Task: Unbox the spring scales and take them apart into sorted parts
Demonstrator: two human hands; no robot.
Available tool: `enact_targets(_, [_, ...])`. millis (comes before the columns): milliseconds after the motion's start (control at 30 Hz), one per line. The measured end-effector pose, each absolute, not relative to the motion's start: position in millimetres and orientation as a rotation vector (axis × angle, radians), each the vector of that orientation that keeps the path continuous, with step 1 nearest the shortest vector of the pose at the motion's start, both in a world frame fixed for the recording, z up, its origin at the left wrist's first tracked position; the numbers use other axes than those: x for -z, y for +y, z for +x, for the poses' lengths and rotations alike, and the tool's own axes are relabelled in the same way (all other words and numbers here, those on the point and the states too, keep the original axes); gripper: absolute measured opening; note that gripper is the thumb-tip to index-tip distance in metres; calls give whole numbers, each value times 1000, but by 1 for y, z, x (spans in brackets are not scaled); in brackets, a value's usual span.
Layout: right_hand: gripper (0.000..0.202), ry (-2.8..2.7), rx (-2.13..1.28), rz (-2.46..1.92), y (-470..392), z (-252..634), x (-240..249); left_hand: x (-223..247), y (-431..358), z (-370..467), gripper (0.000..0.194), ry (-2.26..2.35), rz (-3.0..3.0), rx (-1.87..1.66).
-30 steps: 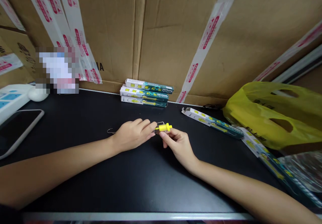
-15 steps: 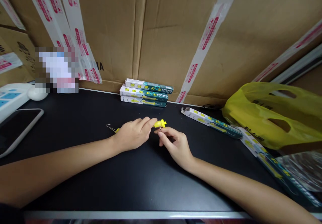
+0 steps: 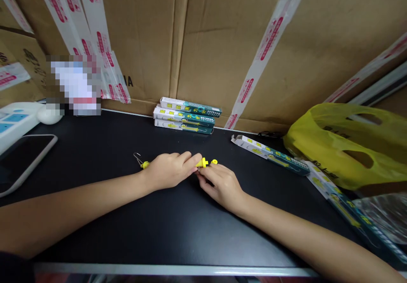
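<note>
My left hand [image 3: 173, 170] is wrapped around a yellow tubular spring scale [image 3: 200, 163], covering most of its barrel. From the left side of the fist come its other yellow end [image 3: 145, 164] and a thin metal hook [image 3: 137, 159]. My right hand [image 3: 222, 185] meets the fingertips of the left, its thumb and fingers closed at a small metal piece [image 3: 199, 169] under the scale's right end. Just beyond the right knuckles shows a small yellow ring-like part [image 3: 214, 161]; whether it rests on the table or on the fingers I cannot tell.
Several printed spring scale boxes [image 3: 184, 115] are stacked against a cardboard wall. Two more boxes [image 3: 270, 155] lie at the right, beside a yellow plastic bag [image 3: 318, 143] and clear plastic wrapping [image 3: 388, 211]. A phone [image 3: 25, 160] and a white power strip [image 3: 17, 119] occupy the left of the black table [image 3: 165, 236].
The scale's right end has lowered slightly, and my right fingers have shifted in beneath it. A small yellow part now shows behind the right hand. The camera view has moved a little.
</note>
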State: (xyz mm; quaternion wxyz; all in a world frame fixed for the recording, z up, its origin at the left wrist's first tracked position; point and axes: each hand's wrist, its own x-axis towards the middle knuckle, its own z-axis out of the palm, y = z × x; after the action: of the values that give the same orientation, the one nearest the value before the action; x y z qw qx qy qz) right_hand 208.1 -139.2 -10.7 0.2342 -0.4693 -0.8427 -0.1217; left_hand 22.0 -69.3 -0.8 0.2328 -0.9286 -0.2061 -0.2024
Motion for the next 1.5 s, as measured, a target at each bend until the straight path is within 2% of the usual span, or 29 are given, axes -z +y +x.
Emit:
enact_targets(133, [19, -2306, 250, -1219, -142, 212, 7, 1, -68, 21, 27, -553, -2571, 612])
enact_targets(333, [7, -2023, -147, -1240, -140, 221, 4, 2, -66, 19, 26, -443, -2584, 838])
enact_targets(367, [7, -2010, -189, -1220, -139, 221, 4, 1, -66, 19, 26, -422, -2589, 855])
enact_targets(433, [22, -2052, -226, -1133, -137, 222, 7, 1, -67, 19, 25, -389, -2606, 881])
enact_targets(500, [27, -2092, -235, -1071, -136, 221, 9, 0, -67, 20, 23, -363, -2627, 896])
enact_targets(900, [22, -2166, -233, -1037, -140, 216, 7, -1, -73, 21, 23, -272, -2687, 896])
enact_targets(1233, [28, -2216, -146, -916, -135, 220, 12, 0, -70, 18, 32, -241, -2642, 887])
enact_targets(1500, [25, -2380, -134, -986, -134, 226, 7, 2, -67, 17, 37, -235, -2624, 780])
